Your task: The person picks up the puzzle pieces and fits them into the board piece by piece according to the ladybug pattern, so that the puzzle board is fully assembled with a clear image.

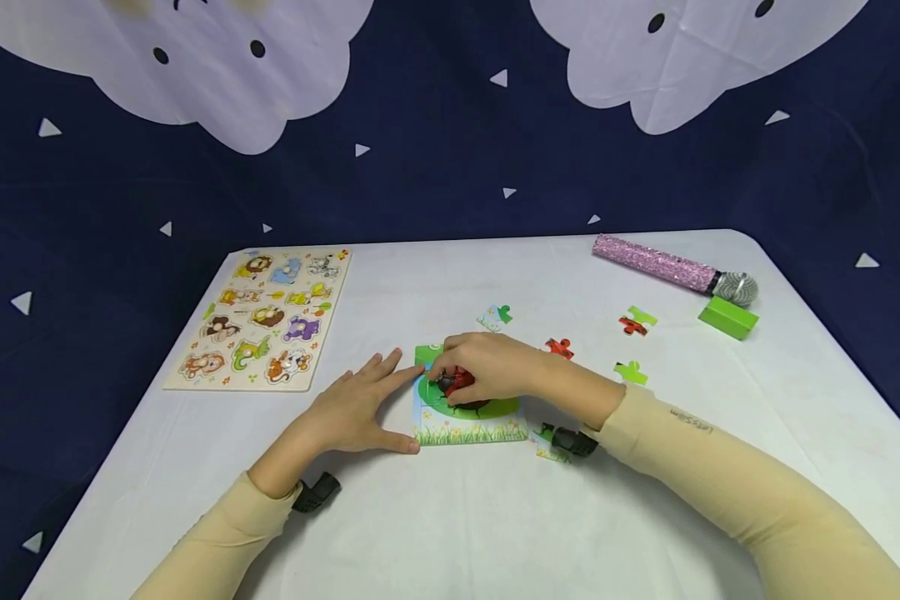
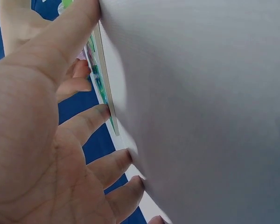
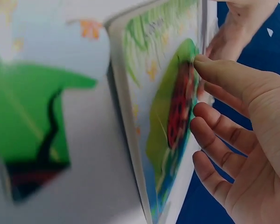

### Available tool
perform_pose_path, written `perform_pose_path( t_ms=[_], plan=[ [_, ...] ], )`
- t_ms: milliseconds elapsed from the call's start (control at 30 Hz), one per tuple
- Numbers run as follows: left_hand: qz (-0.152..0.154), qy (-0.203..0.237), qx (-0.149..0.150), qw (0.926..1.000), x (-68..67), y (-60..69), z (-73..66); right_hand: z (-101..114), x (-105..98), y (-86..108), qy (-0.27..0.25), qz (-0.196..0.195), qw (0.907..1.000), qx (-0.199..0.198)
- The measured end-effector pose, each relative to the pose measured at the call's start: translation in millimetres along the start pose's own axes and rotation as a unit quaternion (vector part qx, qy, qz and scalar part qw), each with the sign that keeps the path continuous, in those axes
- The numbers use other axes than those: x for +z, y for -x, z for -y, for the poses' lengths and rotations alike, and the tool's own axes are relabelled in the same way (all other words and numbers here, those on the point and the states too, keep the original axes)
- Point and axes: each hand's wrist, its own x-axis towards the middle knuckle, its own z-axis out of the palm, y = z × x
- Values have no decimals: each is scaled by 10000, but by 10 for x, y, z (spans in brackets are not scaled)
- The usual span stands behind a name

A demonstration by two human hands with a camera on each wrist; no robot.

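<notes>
Here, the left hand [image 1: 354, 410] is resting splayed against the edge of the puzzle board [image 1: 468, 429] at the frame's centre, while the right hand [image 1: 492, 367] is touching its ladybug picture, fingers bent loosely, seemingly gripping nothing. Five loose pieces [image 1: 631, 372] are lying above and right, apparently awaiting fitting; whether any are already sitting in place isn't showing.

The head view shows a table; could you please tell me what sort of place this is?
Probably a children's play corner, perhaps set up for filming: a cloud-patterned backdrop, an animal board and a jigsaw.
</notes>
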Motion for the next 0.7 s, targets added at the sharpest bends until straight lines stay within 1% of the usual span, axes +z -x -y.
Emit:
perform_pose_path(
  t_ms=[133,300,533,700],
  plan=[
    [-19,4,5,10000,-3,4,-3,-61,-108,90,-76,-194,9996,184],
    [-30,-5,-4,10000,-4,3,-7,-170,-279,243,-254,-422,9975,508],
    [-42,-38,2,10000,0,-1,-12,-411,-473,472,-473,-784,9912,958],
    [-34,-43,-3,10000,-1,1,-15,-573,-541,632,-515,-804,9872,1275]
  ],
)
